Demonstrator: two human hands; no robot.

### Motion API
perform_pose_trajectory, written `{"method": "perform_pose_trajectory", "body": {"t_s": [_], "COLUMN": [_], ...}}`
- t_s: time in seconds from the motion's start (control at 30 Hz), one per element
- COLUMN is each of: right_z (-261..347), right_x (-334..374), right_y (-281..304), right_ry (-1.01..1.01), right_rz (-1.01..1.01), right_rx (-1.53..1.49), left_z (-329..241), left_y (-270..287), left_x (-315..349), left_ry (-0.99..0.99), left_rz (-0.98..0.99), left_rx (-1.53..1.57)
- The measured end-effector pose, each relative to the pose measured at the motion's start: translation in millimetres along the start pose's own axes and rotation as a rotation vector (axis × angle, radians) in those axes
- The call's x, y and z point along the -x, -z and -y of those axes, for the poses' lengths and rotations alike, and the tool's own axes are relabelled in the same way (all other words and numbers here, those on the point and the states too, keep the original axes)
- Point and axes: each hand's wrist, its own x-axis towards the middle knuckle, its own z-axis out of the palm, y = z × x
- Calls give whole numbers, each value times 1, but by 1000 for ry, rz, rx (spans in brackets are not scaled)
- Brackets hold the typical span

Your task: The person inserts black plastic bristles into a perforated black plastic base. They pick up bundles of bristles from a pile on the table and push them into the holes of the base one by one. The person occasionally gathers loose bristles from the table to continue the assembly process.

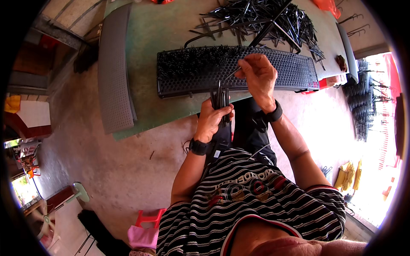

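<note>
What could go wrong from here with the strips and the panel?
The left hand holds a bundle of strips past the near edge of the table, so some might slip and fall. The right hand appears to pinch one thin strip over the panel; it could bend or drop.

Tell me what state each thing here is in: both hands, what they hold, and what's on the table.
Left hand: closed, gripping
Bundle of black strips: gathered in that hand
Right hand: fingertips pinched together
Thin strip: slanted, pinched in that hand
Perforated panel: bare holes showing on its right
Black bristles: crowding the panel's left part
Black heap: loose, jumbled
Grey perforated sheet: lying at the left end
</note>
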Motion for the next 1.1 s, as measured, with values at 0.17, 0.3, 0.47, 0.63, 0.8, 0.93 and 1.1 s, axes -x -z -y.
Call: {"method": "perform_pose_trajectory", "body": {"t_s": [0.17,0.3,0.47,0.63,0.8,0.93,1.1], "right_z": [-11,-23,-24,-19,-16,-16,-16], "right_x": [-6,-5,-4,-5,-8,-9,-11], "right_y": [-12,-16,-25,-28,-33,-33,-32], "right_ry": [251,312,354,434,503,491,573], "right_rz": [63,104,138,223,267,274,300], "right_rx": [200,273,304,385,395,390,466], "left_z": [-1,2,-4,-7,-9,-10,-13], "left_y": [4,13,14,17,19,20,21], "left_x": [2,1,7,10,16,20,26], "left_ry": [34,31,36,59,65,50,42], "left_rz": [-34,-19,-82,-72,-98,-103,-141], "left_rx": [-64,-45,-13,24,6,12,8]}}
